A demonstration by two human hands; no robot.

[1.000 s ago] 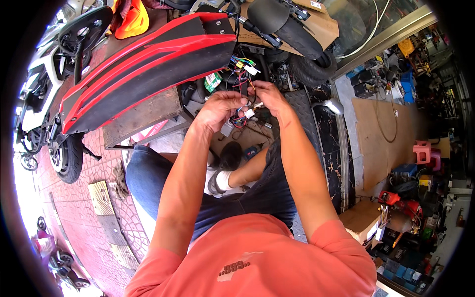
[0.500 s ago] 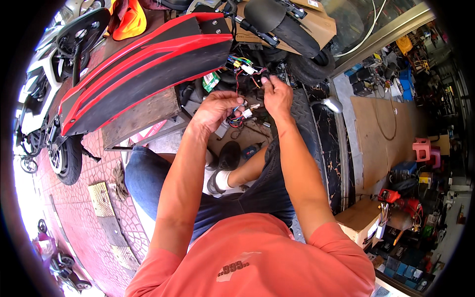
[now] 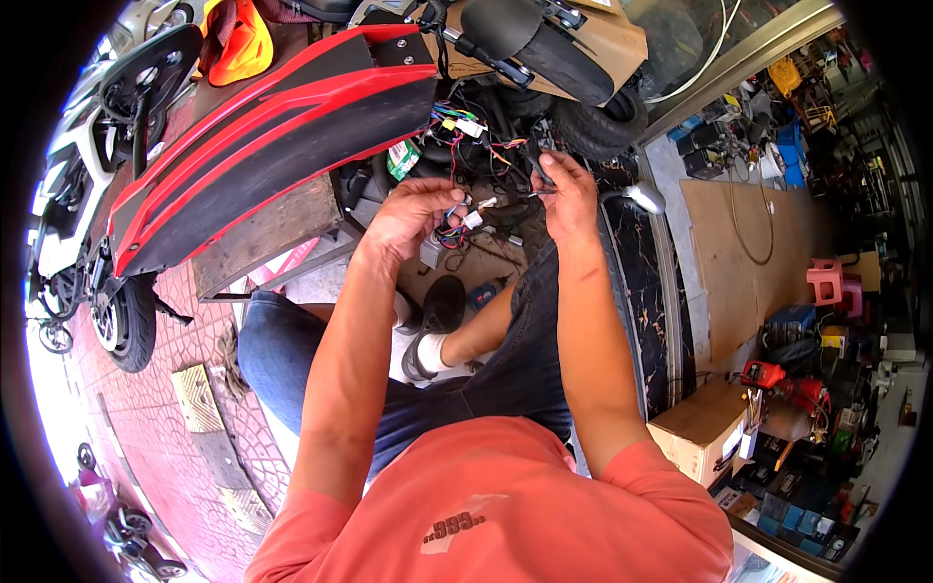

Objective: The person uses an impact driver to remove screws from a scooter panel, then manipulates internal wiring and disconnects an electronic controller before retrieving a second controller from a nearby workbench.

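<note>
My left hand [image 3: 413,214] pinches a bundle of coloured wires with white plug connectors [image 3: 468,220] hanging from the open body of a scooter. My right hand [image 3: 567,189] grips a thin dark tool or wire end [image 3: 536,167], its tip up among the tangled wiring [image 3: 466,131] under the raised red and black seat panel [image 3: 272,146]. Both hands are close together, a few centimetres apart, in front of the scooter's open compartment. I sit with my knees up, jeans and a dark shoe [image 3: 442,306] below my hands.
The scooter's rear tyre [image 3: 603,121] and black mudguard [image 3: 539,44] lie behind the wiring. A wooden block [image 3: 267,238] props the panel. A cardboard box [image 3: 705,432] and tool clutter stand right. Parked scooters [image 3: 87,243] line the brick pavement left.
My right hand has risen and moved right, away from my left hand, pulling its wire or tool up toward the wiring. The left hand stays on the connector bundle.
</note>
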